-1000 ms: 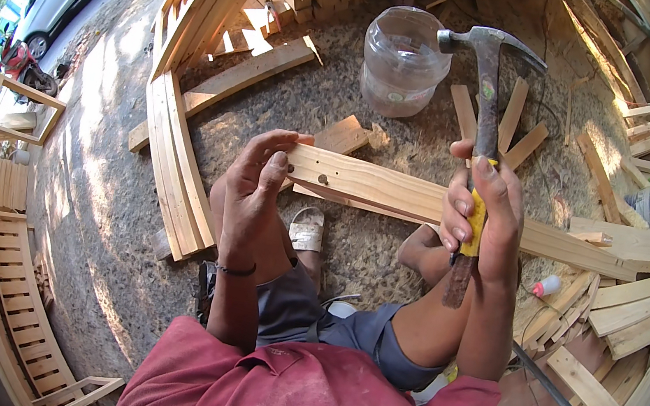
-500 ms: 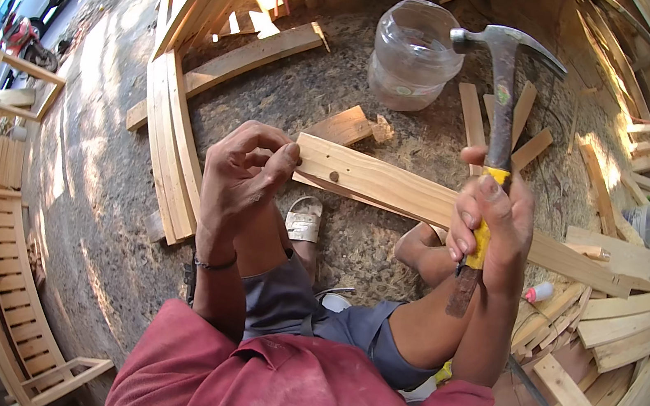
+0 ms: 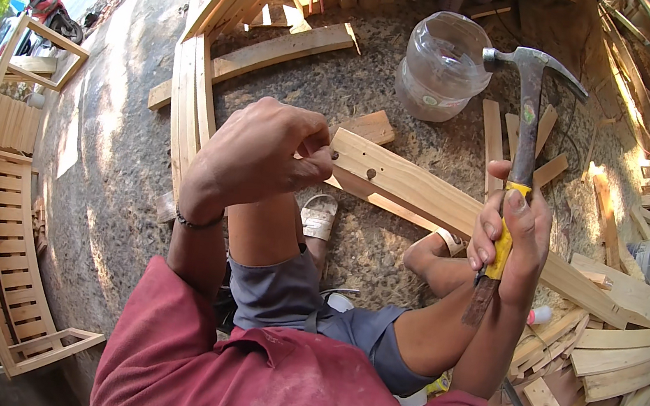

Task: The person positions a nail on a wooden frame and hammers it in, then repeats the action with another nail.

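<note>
A claw hammer (image 3: 529, 107) with a dark metal shaft and a yellow grip stands upright, its head up; my right hand (image 3: 516, 234) is wrapped round the grip. Angling across in front of me is a pale wooden plank (image 3: 426, 192), with a small hole and a dark round spot near its left end. At that end my left hand (image 3: 261, 157) is closed in a pinch. A small dark bit shows at its fingertips, too small to name.
Beyond the plank is a clear plastic jar (image 3: 444, 66) with a cut top. Wood offcuts (image 3: 628, 354) pile up at right. A slatted wooden frame (image 3: 16, 243) lies far left. Long timbers (image 3: 195, 93) stand at upper left, near a loose beam (image 3: 280, 51).
My left hand has turned, its back now upward, with the pinched fingertips still at the plank's end. The view has shifted, and the hammer stays upright in my right hand.
</note>
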Motion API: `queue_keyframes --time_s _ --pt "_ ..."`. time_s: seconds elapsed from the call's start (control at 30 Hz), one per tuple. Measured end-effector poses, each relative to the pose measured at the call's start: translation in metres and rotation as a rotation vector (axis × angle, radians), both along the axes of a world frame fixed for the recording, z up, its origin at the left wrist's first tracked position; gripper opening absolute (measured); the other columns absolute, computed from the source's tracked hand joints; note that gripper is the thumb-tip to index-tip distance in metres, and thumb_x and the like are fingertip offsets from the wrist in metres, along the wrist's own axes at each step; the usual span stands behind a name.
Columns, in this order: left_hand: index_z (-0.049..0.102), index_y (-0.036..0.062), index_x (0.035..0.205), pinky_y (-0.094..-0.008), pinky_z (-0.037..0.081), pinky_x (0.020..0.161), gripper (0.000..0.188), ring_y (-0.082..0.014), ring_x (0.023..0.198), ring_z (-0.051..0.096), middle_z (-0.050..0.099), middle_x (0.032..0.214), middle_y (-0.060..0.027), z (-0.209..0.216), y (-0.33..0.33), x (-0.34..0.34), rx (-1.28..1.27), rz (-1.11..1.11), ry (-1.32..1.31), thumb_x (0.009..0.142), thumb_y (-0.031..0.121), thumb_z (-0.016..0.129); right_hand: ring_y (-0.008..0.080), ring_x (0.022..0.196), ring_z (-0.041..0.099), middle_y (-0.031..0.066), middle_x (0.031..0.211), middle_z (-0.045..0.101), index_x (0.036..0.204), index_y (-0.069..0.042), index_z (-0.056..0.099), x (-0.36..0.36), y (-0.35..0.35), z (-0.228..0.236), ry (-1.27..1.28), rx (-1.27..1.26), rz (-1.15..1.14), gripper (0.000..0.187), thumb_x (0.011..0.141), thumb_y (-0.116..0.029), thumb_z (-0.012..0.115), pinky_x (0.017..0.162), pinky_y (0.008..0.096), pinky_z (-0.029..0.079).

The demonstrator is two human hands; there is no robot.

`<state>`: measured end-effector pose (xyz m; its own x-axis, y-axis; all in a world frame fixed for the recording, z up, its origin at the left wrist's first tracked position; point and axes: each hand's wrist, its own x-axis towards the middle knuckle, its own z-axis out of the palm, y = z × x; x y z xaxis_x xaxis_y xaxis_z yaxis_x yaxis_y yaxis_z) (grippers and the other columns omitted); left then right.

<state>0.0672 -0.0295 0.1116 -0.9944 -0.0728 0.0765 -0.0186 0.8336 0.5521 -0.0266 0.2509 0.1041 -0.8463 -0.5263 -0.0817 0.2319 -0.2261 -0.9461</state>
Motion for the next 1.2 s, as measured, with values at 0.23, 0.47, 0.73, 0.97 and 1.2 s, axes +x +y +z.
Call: queue_keyframes --time_s 0.23,0.47,0.73,0.97,1.2 --pt "0.067 0.0047 0.074 -0.0439 0.053 0.066 0.022 -0.0353 0.073 0.067 0.066 0.072 -0.0159 0.015 0.014 -0.003 -0.304 0.007 -0.090 0.077 0.026 0.068 0.0052 0.046 0.044 0.0003 0.066 0.045 0.125 0.003 0.047 0.002 0.000 0.000 -0.010 -0.010 -0.003 0.044 0.099 -0.030 0.058 0.040 0.0207 0.038" --pt "0.066 0.0040 0.072 -0.0449 0.053 0.065 0.023 -0.0359 0.072 0.067 0.065 0.071 -0.0173 0.021 0.009 -0.009 -0.284 -0.026 -0.168 0.075 0.027 0.067 0.0049 0.045 0.044 0.0004 0.066 0.045 0.126 0.004 0.047 0.002 0.000 0.000 0.011 0.000 0.016 0.045 0.098 -0.030 0.059 0.040 0.0204 0.038" --pt "0.061 0.0058 0.074 -0.0455 0.047 0.062 0.013 -0.0352 0.066 0.063 0.062 0.068 -0.0139 0.011 0.013 -0.009 -0.367 0.011 -0.098 0.073 0.018 0.067 0.0049 0.045 0.045 0.0008 0.066 0.046 0.126 0.004 0.047 0.000 -0.001 0.001 -0.013 -0.011 0.004 0.045 0.098 -0.029 0.059 0.040 0.0205 0.039" --pt "0.064 0.0059 0.076 -0.0433 0.051 0.062 0.009 -0.0346 0.070 0.066 0.065 0.070 -0.0144 0.008 0.004 -0.003 -0.275 -0.056 -0.018 0.076 0.015 0.063 0.0051 0.046 0.045 0.0013 0.067 0.046 0.126 0.004 0.047 0.000 0.001 0.001 -0.017 -0.010 0.027 0.044 0.098 -0.028 0.059 0.042 0.0200 0.039" --pt "0.063 0.0048 0.075 -0.0451 0.050 0.062 0.016 -0.0359 0.070 0.065 0.063 0.070 -0.0159 0.011 -0.001 -0.013 -0.250 -0.103 -0.072 0.076 0.021 0.064 0.0051 0.047 0.045 0.0015 0.068 0.047 0.127 0.004 0.047 -0.002 0.002 0.000 -0.024 -0.033 0.034 0.044 0.098 -0.027 0.059 0.044 0.0194 0.039"
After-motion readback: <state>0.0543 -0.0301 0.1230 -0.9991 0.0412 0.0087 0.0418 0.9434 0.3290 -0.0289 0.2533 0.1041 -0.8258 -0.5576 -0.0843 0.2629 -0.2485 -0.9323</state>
